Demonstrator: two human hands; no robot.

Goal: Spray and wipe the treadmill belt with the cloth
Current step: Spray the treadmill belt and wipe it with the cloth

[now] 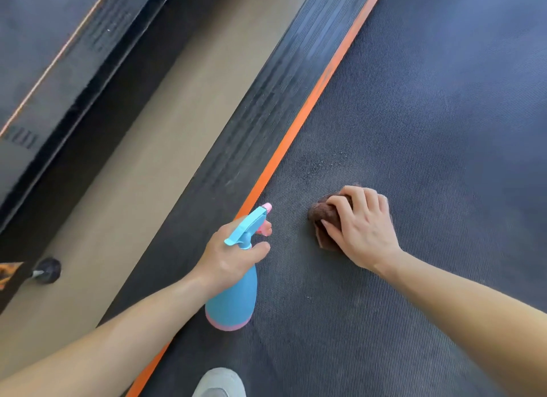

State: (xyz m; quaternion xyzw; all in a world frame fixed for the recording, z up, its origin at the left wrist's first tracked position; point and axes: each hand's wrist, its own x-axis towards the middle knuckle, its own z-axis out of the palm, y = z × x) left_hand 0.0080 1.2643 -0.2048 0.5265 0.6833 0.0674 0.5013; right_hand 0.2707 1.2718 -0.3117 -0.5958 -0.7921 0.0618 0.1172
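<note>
The dark textured treadmill belt (414, 130) fills the right side, edged by an orange stripe (296, 130). Over its left edge the left hand (228, 254) grips the neck of a blue spray bottle (233, 302), one finger seemingly on the pink trigger. Further right, the right hand (361, 228) curls over a bunched brown cloth (322, 213), pressing it onto the belt.

Dark, textured treadmill belt (414, 130) fills the view, an orange stripe (310, 100) along its left edge. A crumpled brown cloth (321, 213) lies on it, and a pale shoe (220, 383) stands at the near end.
</note>
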